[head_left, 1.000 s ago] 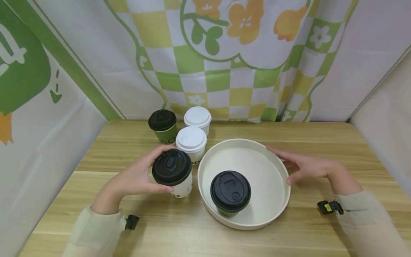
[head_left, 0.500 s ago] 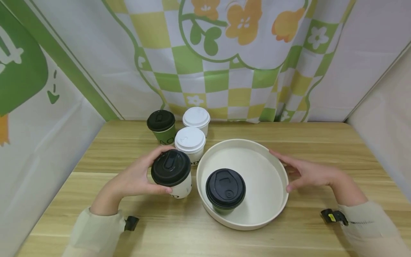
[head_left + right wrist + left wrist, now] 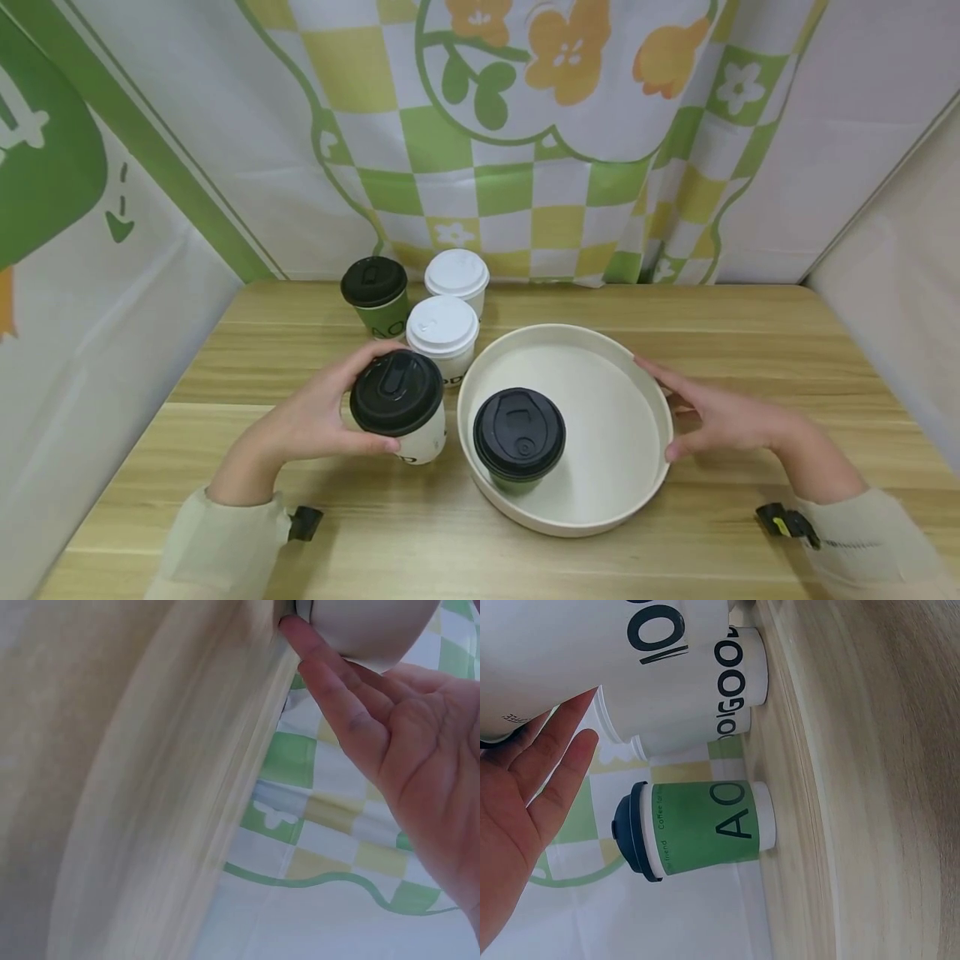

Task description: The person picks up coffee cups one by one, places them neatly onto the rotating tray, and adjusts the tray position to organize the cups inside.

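My left hand [image 3: 315,417] holds a white paper coffee cup [image 3: 424,439] with a black lid, thumb on the near side and fingers on the far side. The cup stands upright left of a round cream tray [image 3: 570,529]. My right hand [image 3: 727,408] touches the tray's right wall with spread fingers and thumb. Inside the tray, near its left front, stands a green coffee cup with a black lid [image 3: 519,437]. In the right wrist view, fingertips [image 3: 296,630] reach low on the tray's outer wall [image 3: 367,630].
Behind the left hand stand a green cup [image 3: 705,821] with a dark lid and two white-lidded cups, one nearer [image 3: 442,329] and one farther [image 3: 457,275]. They sit close together on the wooden table [image 3: 390,542]. A checked curtain [image 3: 502,192] hangs behind.
The tray has turned a little clockwise, carrying the green cup inside it leftward and slightly back. My right hand has moved toward me along the rim. My left hand and its cup stay put.
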Motion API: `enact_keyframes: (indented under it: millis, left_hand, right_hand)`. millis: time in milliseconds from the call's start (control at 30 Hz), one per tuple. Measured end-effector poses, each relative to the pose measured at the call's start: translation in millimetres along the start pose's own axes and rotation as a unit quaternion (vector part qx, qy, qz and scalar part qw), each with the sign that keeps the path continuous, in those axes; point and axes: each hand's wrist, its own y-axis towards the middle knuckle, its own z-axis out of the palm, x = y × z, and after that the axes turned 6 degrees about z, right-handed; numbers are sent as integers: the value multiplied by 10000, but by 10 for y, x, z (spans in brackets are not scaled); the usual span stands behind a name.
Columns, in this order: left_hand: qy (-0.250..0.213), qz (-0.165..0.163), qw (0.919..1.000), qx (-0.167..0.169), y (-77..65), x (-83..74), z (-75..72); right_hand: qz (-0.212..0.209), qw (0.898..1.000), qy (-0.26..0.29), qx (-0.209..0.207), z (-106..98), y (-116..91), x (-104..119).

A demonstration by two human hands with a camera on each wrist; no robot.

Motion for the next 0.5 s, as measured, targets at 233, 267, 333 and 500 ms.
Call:
enact_keyframes:
  millis: [233,267,333,500]
  left_hand:
    - [-19,-15,10000,-17,-13,0,-5]
    - [-24,-3,10000,-17,-14,-1,-6]
    - [-24,24,10000,-12,-13,1,-7]
    - [6,69,10000,-14,-7,3,-3]
  right_hand:
    - [278,9991,-260,-198,101,-77,130]
    - [318,9987,-322,-243,115,-89,147]
    - [369,9978,-430,-336,141,-110,176]
    - [403,9952,-678,-586,209,-144,194]
